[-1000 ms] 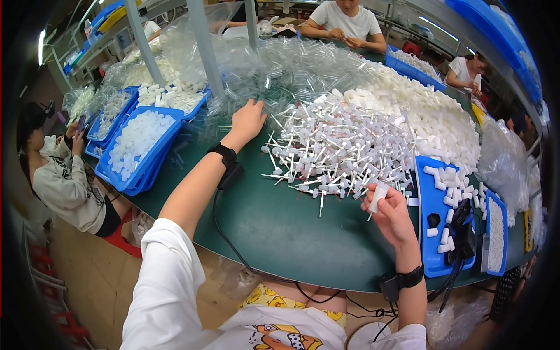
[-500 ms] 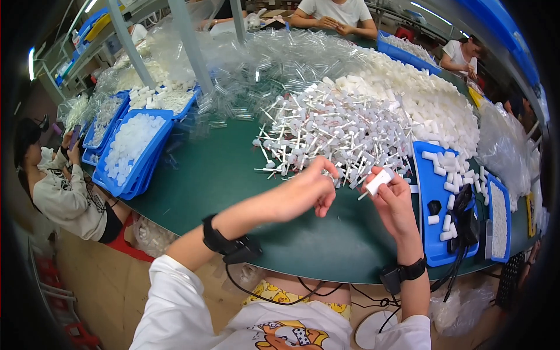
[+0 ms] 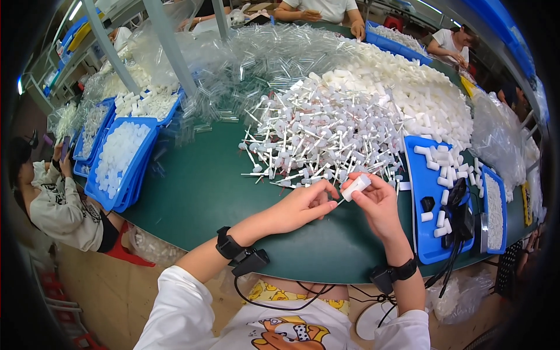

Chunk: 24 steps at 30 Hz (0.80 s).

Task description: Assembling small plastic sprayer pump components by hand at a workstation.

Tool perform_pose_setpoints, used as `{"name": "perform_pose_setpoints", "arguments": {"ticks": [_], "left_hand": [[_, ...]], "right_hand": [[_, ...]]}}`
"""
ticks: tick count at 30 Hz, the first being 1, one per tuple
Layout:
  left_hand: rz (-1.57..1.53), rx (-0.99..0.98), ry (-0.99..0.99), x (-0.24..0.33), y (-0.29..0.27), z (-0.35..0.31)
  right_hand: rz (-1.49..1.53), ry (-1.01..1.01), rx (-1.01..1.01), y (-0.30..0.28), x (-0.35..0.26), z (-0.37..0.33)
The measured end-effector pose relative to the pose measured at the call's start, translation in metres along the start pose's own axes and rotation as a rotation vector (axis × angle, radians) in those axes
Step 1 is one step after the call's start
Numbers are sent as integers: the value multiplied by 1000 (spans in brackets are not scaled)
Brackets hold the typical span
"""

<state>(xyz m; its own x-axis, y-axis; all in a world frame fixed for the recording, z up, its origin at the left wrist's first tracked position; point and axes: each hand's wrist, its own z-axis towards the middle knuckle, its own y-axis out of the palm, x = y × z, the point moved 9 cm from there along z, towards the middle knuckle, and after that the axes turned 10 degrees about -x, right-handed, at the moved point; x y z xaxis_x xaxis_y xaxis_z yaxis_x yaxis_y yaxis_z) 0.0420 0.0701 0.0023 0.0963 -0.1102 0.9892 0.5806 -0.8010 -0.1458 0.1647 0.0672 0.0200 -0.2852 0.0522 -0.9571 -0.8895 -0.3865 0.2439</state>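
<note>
Fingers of my right hand [image 3: 378, 205] grip a white cylinder [image 3: 354, 188], my thumb on its near side, the piece tilted so its thin stem [image 3: 342, 202] points down and left. My left hand [image 3: 296, 208] curls thumb and forefinger in at the stem's end; whether they pinch it I cannot tell. Both hands are over the green surface [image 3: 201, 169], with a blue tray [image 3: 430, 252] on my right. Beyond my fingers spreads a heap of stemmed pieces [image 3: 326, 131], then piled white rolls [image 3: 423, 96] and clear tubes [image 3: 265, 55].

Workshop with heaps of parts [image 3: 326, 125]
</note>
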Motion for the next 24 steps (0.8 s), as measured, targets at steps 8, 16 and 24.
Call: {"name": "perform_pose_setpoints", "arguments": {"ticks": [8,16,24], "left_hand": [[37,5,20,-6,3,-1],[32,-36,2,-7,4,0],[192,-42,-20,4,5,-2]], "right_hand": [[8,0,7,0,0,1],[-47,-85,-15,1,1,2],[-238,-53,-73,10,2,4]]}}
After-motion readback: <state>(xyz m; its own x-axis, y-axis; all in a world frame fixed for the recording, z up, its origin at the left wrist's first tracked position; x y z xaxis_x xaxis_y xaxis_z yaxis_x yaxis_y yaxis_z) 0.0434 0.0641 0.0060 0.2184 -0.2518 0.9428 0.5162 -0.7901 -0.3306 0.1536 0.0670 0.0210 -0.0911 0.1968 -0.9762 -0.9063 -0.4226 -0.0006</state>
